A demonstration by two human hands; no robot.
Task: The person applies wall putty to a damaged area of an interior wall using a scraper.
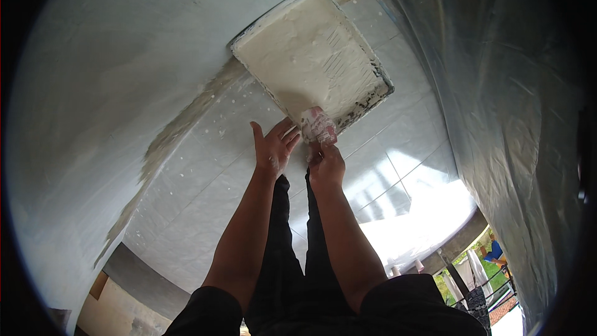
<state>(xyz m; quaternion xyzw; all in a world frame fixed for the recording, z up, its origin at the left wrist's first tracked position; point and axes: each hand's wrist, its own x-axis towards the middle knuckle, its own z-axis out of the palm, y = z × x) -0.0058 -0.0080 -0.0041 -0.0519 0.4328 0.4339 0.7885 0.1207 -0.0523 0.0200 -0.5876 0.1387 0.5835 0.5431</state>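
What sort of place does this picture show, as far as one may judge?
Probably a building interior under renovation: a paint tray holds off-white, paint-like material, clear plastic sheeting hangs along the right side, and the grey tiled floor has pale spatters.

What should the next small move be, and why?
Probably wipe the smeared pink tool on the near rim of the tray: the right hand holds it at that edge, it is coated in white, and drips would fall back into the paint. The left hand is open beside it.
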